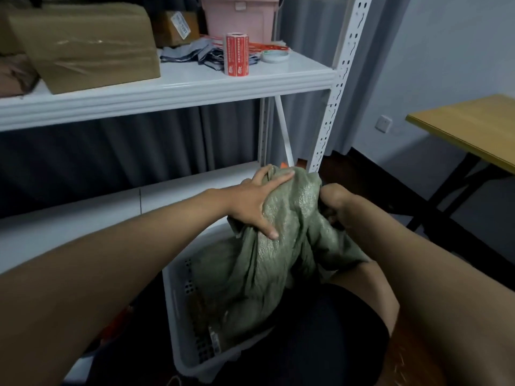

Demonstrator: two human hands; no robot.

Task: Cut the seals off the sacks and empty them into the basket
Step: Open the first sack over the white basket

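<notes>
A green woven sack [267, 263] hangs upside down over a white perforated basket [184, 324] on the floor, its lower end lying inside the basket. My left hand [259, 200] grips the raised end of the sack from the left, thumb and fingers spread around the bunched fabric. My right hand [338, 203] holds the same end from the right, fingers curled into the cloth. What is inside the sack and basket is hidden by the fabric.
A white metal shelf rack [178, 84] stands right behind the basket, carrying a cardboard box [83, 43], a red label roll [237, 54], a tape roll [274, 55] and a pink bin [239, 15]. A wooden table [473, 126] is at the right. My knee in dark shorts [334, 344] is beside the basket.
</notes>
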